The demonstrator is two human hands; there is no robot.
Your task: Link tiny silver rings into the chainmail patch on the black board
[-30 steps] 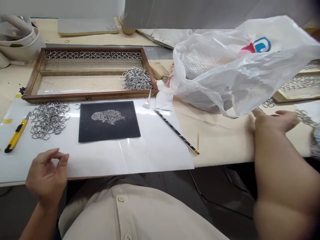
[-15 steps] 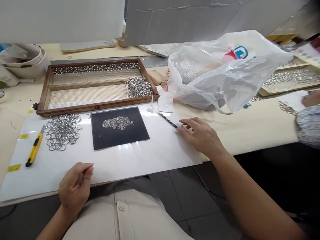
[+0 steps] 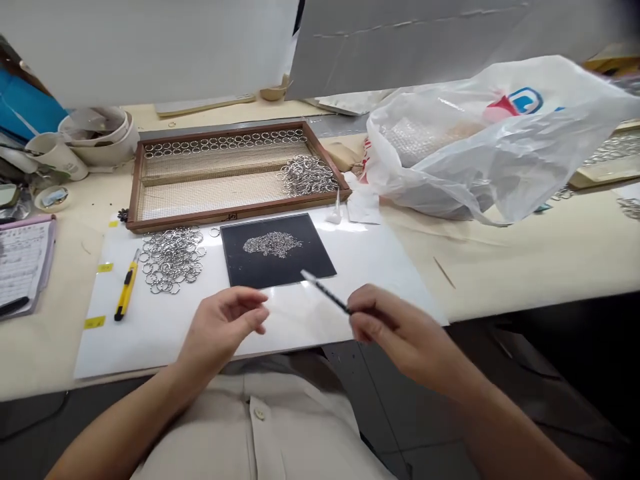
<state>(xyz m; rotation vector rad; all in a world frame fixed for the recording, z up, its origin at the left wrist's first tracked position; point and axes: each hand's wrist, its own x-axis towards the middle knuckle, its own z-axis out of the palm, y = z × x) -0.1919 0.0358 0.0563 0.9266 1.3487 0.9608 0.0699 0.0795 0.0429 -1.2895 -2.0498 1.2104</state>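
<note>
My right hand (image 3: pixel 395 327) is closed round the end of a slim dark patterned pen-like stick (image 3: pixel 327 293), raised over the front of the white board (image 3: pixel 400 267). Its pale tip points up and left, in front of the black mat (image 3: pixel 320 257). On that mat lies a heap of tiny silvery bits (image 3: pixel 273 245), too small to name. My left hand (image 3: pixel 225 323) hovers by the board's front edge, thumb and fingers apart, with nothing visible in them. Left of the mat is a pile of metal rings (image 3: pixel 173 260), beside a yellow utility knife (image 3: pixel 127 287).
Behind the mat stands a wooden-framed mesh tray (image 3: pixel 200 219) with rows of rings and a ring heap (image 3: pixel 309 176). A white plastic bag (image 3: pixel 450 180) bulges at the back right. A thin pointed stick (image 3: pixel 444 273) lies right of the board; a notebook (image 3: pixel 23 263) is far left.
My right hand has lifted the pen-like stick off the board and brought it left and toward me. My left hand has moved right and its fingers have parted. The view has shifted left.
</note>
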